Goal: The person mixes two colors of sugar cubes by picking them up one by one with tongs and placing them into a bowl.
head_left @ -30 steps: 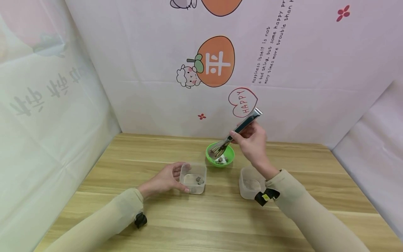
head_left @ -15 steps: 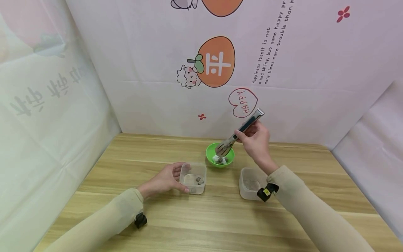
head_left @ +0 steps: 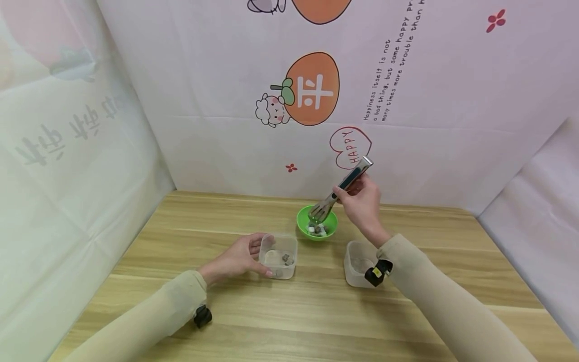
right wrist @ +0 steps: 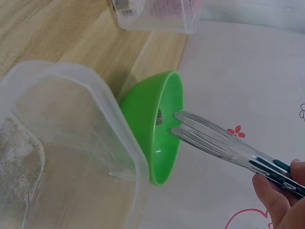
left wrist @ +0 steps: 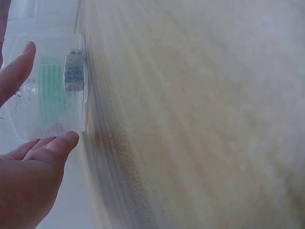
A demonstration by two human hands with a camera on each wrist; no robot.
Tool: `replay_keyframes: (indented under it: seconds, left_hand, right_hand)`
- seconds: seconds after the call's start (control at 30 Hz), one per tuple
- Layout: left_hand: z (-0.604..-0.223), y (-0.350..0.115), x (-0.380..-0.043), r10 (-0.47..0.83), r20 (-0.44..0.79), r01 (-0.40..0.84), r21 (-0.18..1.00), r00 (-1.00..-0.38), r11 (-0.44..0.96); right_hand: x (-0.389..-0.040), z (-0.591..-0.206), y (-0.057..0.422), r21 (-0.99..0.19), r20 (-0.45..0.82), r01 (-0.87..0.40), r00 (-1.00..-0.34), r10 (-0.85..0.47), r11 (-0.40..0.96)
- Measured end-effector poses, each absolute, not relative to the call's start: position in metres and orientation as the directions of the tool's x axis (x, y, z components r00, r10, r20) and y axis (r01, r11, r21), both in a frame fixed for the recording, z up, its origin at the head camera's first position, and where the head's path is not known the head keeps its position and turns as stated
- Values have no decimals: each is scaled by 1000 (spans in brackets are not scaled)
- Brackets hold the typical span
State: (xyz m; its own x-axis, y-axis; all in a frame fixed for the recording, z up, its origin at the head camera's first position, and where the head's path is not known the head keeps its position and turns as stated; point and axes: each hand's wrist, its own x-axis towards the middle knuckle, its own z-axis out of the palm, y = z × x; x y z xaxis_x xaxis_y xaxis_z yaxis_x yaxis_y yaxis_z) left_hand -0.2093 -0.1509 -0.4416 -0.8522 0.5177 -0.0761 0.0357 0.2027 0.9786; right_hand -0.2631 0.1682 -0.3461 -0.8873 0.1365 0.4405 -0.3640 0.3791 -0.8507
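My right hand holds a pair of metal tongs with dark grip panels, thumb on one side and fingers on the other. The slotted tips point down into a green bowl, just above several small white and grey-brown lumps. In the right wrist view the two tong arms stand slightly apart, with nothing visible between them. My left hand holds a clear plastic container from its left side, thumb and fingers spread around it. A few grey stone-like pieces lie in that container.
A second clear container stands to the right, partly behind my right wrist; no lumps show in it. The wooden table ends at a white printed cloth backdrop, with more cloth at both sides.
The right hand and tongs shifted right, then back left and slightly lower over the bowl. White lumps in the bowl look slightly rearranged. The left hand and its container stayed still.
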Motion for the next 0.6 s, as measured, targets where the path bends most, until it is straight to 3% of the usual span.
replay_keyframes:
  seconds: [0.27,0.6]
  left_hand:
    - [-440,-150,-208,521,-76,26,982,-850,185]
    - [-442,-151,-208,523,-75,31,981,-849,191]
  right_hand:
    - [-259,-339,171,-848,460,-373,-871,173,377]
    - [-242,-328,170,-855,474,-421,-872,126,302]
